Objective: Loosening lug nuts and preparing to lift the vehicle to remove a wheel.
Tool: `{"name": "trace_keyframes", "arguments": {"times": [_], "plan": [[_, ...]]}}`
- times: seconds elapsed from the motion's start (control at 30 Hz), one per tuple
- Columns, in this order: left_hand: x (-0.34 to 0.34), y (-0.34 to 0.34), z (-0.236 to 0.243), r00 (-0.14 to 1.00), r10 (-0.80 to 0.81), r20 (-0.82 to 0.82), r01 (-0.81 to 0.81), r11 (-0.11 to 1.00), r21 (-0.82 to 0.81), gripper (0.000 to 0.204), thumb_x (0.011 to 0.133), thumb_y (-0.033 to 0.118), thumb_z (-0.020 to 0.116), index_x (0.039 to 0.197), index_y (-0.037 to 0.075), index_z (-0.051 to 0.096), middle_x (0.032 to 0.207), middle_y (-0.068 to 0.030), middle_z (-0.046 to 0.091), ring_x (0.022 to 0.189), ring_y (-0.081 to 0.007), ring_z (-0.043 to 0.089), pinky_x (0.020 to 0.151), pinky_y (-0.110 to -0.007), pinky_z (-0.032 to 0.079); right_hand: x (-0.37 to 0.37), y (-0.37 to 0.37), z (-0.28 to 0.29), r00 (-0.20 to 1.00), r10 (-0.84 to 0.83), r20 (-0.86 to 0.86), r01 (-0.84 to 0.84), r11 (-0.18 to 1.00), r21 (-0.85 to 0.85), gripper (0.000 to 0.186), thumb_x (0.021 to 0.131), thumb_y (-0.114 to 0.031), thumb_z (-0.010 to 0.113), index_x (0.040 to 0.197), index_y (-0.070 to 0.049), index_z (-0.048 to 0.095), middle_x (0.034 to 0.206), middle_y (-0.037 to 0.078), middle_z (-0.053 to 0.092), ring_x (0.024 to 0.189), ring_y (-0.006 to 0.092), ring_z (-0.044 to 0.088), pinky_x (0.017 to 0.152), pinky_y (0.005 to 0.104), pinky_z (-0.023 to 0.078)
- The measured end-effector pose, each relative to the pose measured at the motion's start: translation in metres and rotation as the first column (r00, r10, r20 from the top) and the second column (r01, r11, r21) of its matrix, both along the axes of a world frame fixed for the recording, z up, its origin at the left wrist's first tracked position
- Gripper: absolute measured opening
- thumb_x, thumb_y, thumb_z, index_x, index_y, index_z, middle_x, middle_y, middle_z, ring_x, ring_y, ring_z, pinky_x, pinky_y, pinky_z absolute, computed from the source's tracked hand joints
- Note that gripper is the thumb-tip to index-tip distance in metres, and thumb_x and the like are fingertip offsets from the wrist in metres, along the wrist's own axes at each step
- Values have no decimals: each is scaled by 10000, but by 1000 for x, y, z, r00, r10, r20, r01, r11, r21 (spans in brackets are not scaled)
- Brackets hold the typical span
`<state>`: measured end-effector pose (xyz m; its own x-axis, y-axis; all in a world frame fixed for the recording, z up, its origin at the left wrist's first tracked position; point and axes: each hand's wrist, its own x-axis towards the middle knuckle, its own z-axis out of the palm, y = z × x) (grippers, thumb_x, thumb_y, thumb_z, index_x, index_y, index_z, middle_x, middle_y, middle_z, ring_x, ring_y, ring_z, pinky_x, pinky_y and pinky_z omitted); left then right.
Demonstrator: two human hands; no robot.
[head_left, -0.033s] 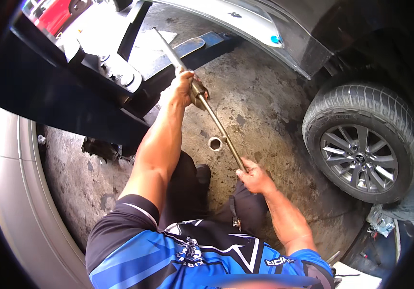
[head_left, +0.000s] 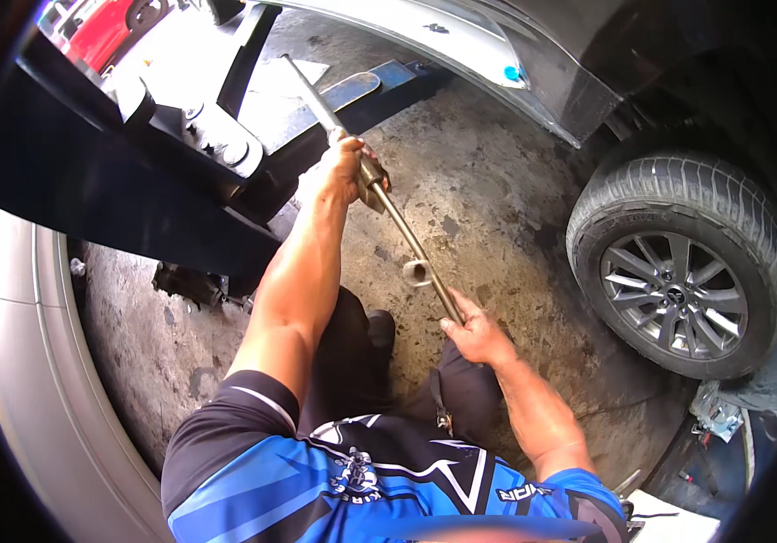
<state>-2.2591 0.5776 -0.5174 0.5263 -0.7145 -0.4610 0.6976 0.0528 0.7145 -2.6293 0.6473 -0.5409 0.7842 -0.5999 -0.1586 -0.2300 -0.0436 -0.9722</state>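
A long metal bar [head_left: 399,215] slants across in front of me, from far left to near right. Its far part is a thicker grey tube [head_left: 318,101]. My left hand [head_left: 345,167] wraps around it where a thick, brass-toned collar [head_left: 372,179] sits, partly covered by the fingers. Lower down, my right hand [head_left: 479,333] is closed round the near end, thumb along the top. Just above that hand, a short, socket-like metal ring [head_left: 415,273] stands at the bar's side, its dark opening facing right. Whether the ring is fixed to the bar, I cannot tell.
A wheel with tyre [head_left: 678,271] stands at the right under a dark vehicle body [head_left: 587,54]. Black lift arms [head_left: 126,213] reach in from the left, above a pale car door [head_left: 22,362]. A dark part [head_left: 188,282] lies on the stained concrete floor [head_left: 497,199].
The ring beside the bar has turned, its opening now facing more to the right, and shifted slightly right. Both hands keep their hold in nearly the same place.
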Motion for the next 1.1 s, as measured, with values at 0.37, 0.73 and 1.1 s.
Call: {"name": "trace_keyframes", "arguments": {"times": [0.37, 0.73, 1.1], "plan": [[38, 39, 56, 910, -60, 411, 27, 996, 88, 32, 860, 96, 541, 876, 72, 556, 753, -70, 544, 606, -200, 542, 511, -358, 452, 78, -15, -2, 993, 55, 108, -39, 988, -148, 537, 918, -115, 583, 1426, -17, 437, 1209, 242, 642, 1120, 326, 641, 915, 367, 500], [21, 230, 49, 166, -926, 340, 224, 371, 901, 357, 773, 233, 697, 1071, 41, 652, 960, -122, 700, 893, -262, 661, 799, -379, 515, 210, -68, 29, 982, 122, 144, -170, 903, 395, 277, 933, -76, 558, 1203, -48, 608, 615, -79, 474, 471, 30, 414, 424, 221, 348], [39, 238, 22, 361, -172, 917, -556, 750, 359, 211, 852, 172, 546, 968, 13, 623, 990, -203, 690, 958, -370, 660, 817, -422, 510, 247, -128, 34, 969, 242, 57, -229, 781, 581, 332, 980, -117, 530, 1308, -157, 553, 607, -45, 445, 408, 65, 395, 369, 249, 345]]}}
